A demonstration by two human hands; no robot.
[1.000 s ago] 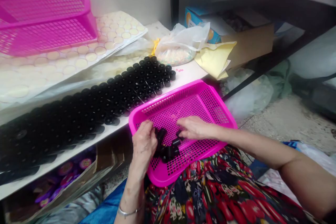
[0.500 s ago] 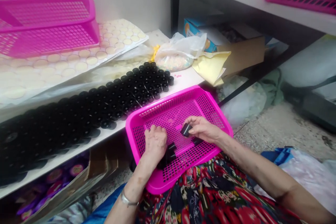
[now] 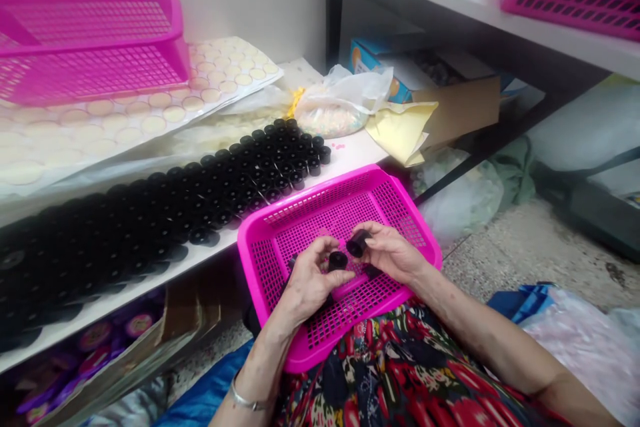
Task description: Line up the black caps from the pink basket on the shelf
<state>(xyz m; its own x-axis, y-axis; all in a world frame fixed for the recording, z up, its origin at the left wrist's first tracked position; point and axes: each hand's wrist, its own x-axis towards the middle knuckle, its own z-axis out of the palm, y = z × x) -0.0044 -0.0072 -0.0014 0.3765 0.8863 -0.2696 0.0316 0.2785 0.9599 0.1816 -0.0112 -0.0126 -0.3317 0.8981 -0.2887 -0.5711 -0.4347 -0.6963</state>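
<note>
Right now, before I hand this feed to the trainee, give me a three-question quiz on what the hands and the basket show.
1. True or false: each hand holds a small black cap.
2. Where does the pink basket under the hands rest? A) on the floor B) on the person's lap, its far edge against the white shelf C) on the upper shelf
3. Fill in: the rows of black caps on the shelf stand in front of a sheet of pale round ____.

Key: 1. True: the left hand holds one black cap and the right hand holds another cap. 2. B. 3. discs.
</note>
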